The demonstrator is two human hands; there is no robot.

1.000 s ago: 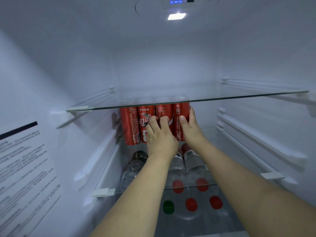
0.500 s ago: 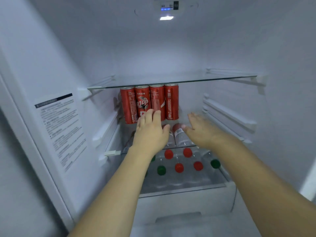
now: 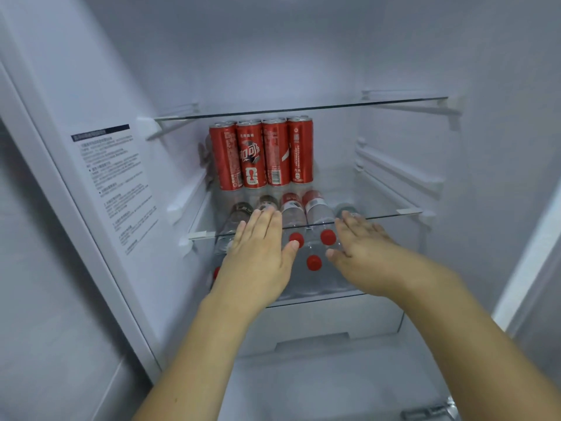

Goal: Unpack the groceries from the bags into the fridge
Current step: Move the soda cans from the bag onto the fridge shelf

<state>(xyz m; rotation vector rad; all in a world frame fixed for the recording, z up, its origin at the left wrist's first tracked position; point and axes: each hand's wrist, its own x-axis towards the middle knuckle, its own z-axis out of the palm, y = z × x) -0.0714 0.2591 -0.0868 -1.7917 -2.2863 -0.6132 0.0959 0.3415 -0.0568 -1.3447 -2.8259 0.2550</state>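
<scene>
Both hands empty, fingers straight: left hand [image 3: 261, 253], right hand [image 3: 361, 247], over front edge of middle glass shelf [image 3: 394, 214]. Red cans [image 3: 262, 154] upright at shelf's rear, left of centre. Bottles [image 3: 315, 214] lying on shelf below. Advised: withdraw level, clear of shelf edge.

Sticker text [image 3: 117, 189] too small; bottles [image 3: 315, 214] partly behind both hands.

Both bare forearms reach forward from the near edge, converging slightly toward the middle. The left hand [image 3: 258, 256] lies palm down, fingers straight and close together, thumb spread to the right. The right hand [image 3: 367, 250] is also palm down, fingers extended and loosely together, thumb pointing left. Neither hand holds anything.
</scene>
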